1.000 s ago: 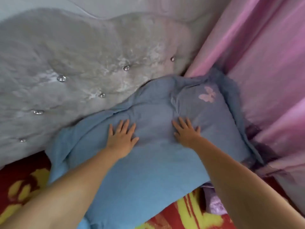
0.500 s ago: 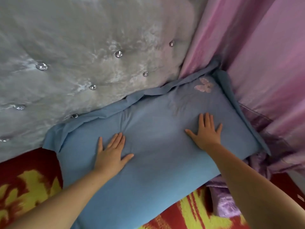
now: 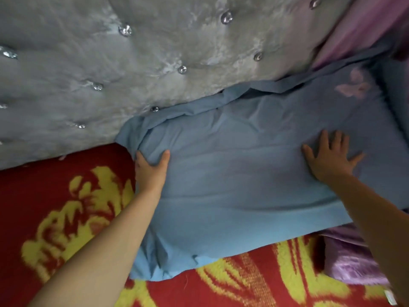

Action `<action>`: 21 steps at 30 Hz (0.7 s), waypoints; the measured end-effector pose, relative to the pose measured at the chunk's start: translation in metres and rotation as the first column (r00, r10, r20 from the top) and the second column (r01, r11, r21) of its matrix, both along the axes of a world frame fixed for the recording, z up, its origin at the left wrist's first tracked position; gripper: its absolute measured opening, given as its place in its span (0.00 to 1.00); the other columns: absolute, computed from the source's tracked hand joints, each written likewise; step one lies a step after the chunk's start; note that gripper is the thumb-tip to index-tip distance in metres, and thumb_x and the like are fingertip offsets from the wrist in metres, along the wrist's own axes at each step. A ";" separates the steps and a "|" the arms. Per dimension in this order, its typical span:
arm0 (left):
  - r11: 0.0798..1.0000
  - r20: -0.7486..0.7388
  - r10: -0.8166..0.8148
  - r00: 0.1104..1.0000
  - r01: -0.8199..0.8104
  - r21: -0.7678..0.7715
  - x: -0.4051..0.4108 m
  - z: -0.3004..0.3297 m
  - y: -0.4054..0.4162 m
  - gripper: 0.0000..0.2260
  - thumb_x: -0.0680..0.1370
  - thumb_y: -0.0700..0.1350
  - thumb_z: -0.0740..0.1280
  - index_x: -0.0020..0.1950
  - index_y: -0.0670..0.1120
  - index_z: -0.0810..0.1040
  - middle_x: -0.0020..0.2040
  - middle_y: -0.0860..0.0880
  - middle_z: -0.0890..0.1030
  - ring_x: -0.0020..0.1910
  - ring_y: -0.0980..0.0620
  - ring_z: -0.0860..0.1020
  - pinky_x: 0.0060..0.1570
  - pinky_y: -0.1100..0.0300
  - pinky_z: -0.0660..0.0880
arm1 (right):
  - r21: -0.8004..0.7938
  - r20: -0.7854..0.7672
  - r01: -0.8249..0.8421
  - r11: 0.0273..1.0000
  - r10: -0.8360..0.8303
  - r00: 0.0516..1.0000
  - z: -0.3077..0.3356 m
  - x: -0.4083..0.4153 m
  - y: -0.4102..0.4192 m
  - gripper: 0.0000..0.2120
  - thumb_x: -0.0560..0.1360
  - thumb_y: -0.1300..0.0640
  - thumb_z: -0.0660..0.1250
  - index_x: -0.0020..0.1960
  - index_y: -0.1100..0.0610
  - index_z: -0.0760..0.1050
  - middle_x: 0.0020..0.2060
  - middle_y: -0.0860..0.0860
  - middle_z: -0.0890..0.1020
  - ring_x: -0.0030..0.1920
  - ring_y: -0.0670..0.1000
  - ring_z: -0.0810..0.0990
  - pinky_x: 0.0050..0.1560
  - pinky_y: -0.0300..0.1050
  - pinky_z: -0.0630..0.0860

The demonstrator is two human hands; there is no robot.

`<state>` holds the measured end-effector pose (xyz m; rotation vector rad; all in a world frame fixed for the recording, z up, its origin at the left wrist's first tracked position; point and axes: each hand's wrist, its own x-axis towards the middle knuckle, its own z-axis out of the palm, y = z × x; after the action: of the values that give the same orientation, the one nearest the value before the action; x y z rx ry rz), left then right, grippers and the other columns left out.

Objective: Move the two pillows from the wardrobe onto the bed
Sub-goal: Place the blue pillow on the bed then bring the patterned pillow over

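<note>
A blue pillow (image 3: 239, 173) with a pink butterfly (image 3: 354, 87) lies flat on the bed, its far edge against the grey headboard. My left hand (image 3: 151, 171) grips the pillow's left end, thumb and fingers pinching a fold of the cover. My right hand (image 3: 329, 158) lies flat on the pillow's right part, fingers spread. A shiny purple pillow (image 3: 354, 264) shows partly under the blue pillow's near right corner. The wardrobe is out of view.
A red blanket with yellow flowers (image 3: 55, 218) covers the bed. The grey tufted headboard (image 3: 132, 63) with crystal buttons rises behind. A pink curtain (image 3: 365, 23) hangs at the top right, close to the pillow's far corner.
The pillow has settled flat against the headboard. My left hand slid left to the pillow's end and closed on its cover. My right hand moved right, staying flat.
</note>
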<state>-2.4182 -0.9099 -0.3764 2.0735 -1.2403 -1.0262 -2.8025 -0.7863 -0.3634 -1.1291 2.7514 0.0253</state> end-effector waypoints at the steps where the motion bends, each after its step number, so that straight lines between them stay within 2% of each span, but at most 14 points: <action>1: 1.000 -0.056 -0.022 0.998 0.023 0.008 -0.001 0.000 -0.002 0.40 0.72 0.60 0.68 0.77 0.48 0.54 0.74 0.40 0.65 0.72 0.41 0.65 0.72 0.47 0.62 | -0.044 0.001 -0.037 0.998 0.038 0.999 0.004 0.010 -0.005 0.34 0.78 0.36 0.48 0.79 0.49 0.47 0.79 0.52 0.47 0.78 0.55 0.43 0.70 0.74 0.44; 4: 0.995 -0.251 -0.084 0.964 0.070 -0.064 -0.027 0.004 0.004 0.36 0.71 0.57 0.71 0.75 0.51 0.61 0.70 0.45 0.71 0.68 0.44 0.71 0.69 0.47 0.67 | -0.114 -0.002 -0.253 0.961 0.255 0.967 0.014 0.054 -0.021 0.32 0.77 0.37 0.53 0.77 0.43 0.49 0.79 0.50 0.48 0.78 0.56 0.42 0.71 0.72 0.41; 7: 0.974 -0.429 -0.211 0.878 0.151 -0.171 -0.085 0.017 0.018 0.35 0.67 0.57 0.72 0.72 0.55 0.66 0.67 0.50 0.75 0.65 0.52 0.74 0.66 0.54 0.71 | -0.148 -0.022 -0.320 0.936 0.321 0.947 0.014 0.076 -0.036 0.31 0.77 0.36 0.53 0.77 0.41 0.50 0.79 0.48 0.48 0.78 0.57 0.41 0.70 0.72 0.40; 9: 0.955 -0.431 -0.295 0.853 0.243 -0.173 -0.124 0.019 0.023 0.38 0.67 0.58 0.72 0.74 0.56 0.63 0.71 0.48 0.70 0.69 0.52 0.70 0.66 0.60 0.68 | -0.129 0.005 -0.284 0.950 0.287 0.958 0.012 0.065 -0.040 0.30 0.77 0.35 0.51 0.76 0.39 0.49 0.79 0.47 0.47 0.78 0.57 0.40 0.69 0.73 0.40; 11: 0.948 -0.295 -0.318 0.901 0.304 -0.092 -0.140 0.008 0.027 0.39 0.71 0.58 0.71 0.77 0.55 0.56 0.75 0.42 0.62 0.73 0.45 0.63 0.71 0.54 0.63 | -0.042 0.076 -0.257 0.965 0.260 0.963 0.005 0.049 -0.037 0.28 0.78 0.35 0.49 0.76 0.37 0.47 0.79 0.44 0.46 0.78 0.56 0.40 0.70 0.74 0.41; 13: 0.962 -0.119 -0.252 0.960 0.262 0.077 -0.126 -0.011 0.036 0.41 0.71 0.62 0.69 0.78 0.55 0.50 0.75 0.38 0.58 0.73 0.38 0.63 0.71 0.48 0.63 | 0.029 0.135 -0.304 0.952 0.297 0.945 -0.003 0.045 -0.032 0.27 0.79 0.36 0.47 0.76 0.36 0.45 0.78 0.42 0.45 0.78 0.54 0.41 0.70 0.74 0.40; 14: 0.967 -0.091 -0.190 0.978 0.202 0.153 -0.116 -0.021 0.043 0.43 0.71 0.64 0.67 0.77 0.55 0.48 0.74 0.37 0.60 0.71 0.37 0.65 0.69 0.47 0.64 | 0.036 0.144 -0.322 0.946 0.314 0.938 -0.005 0.047 -0.031 0.27 0.79 0.36 0.46 0.76 0.36 0.44 0.78 0.42 0.45 0.78 0.54 0.41 0.70 0.74 0.39; 16: 0.970 -0.206 -0.045 0.978 0.091 0.223 -0.103 -0.032 0.057 0.43 0.69 0.67 0.67 0.77 0.55 0.50 0.72 0.39 0.67 0.67 0.38 0.70 0.66 0.46 0.68 | 0.025 0.151 -0.328 0.944 0.320 0.935 -0.005 0.050 -0.033 0.26 0.79 0.37 0.46 0.76 0.37 0.44 0.78 0.42 0.44 0.78 0.53 0.40 0.70 0.73 0.38; 18: 0.980 -0.351 0.057 0.935 0.016 0.201 -0.107 -0.035 0.067 0.40 0.69 0.64 0.69 0.75 0.53 0.56 0.69 0.42 0.71 0.64 0.41 0.73 0.63 0.50 0.70 | 0.012 0.139 -0.337 0.941 0.332 0.933 -0.001 0.049 -0.032 0.27 0.79 0.37 0.45 0.76 0.37 0.44 0.78 0.42 0.44 0.78 0.53 0.40 0.70 0.72 0.38; 21: 0.982 -0.361 0.062 0.931 0.009 0.191 -0.118 -0.031 0.076 0.38 0.70 0.64 0.68 0.74 0.53 0.57 0.68 0.42 0.71 0.63 0.40 0.73 0.60 0.51 0.69 | 0.014 0.062 -0.322 0.947 0.320 0.945 0.002 0.039 -0.021 0.27 0.79 0.36 0.44 0.76 0.38 0.43 0.79 0.44 0.44 0.78 0.53 0.40 0.70 0.71 0.37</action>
<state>-2.5358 -0.8340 -0.4078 1.9081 -0.9526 -1.4880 -2.7634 -0.8072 -0.3612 -1.5330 2.4794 0.0643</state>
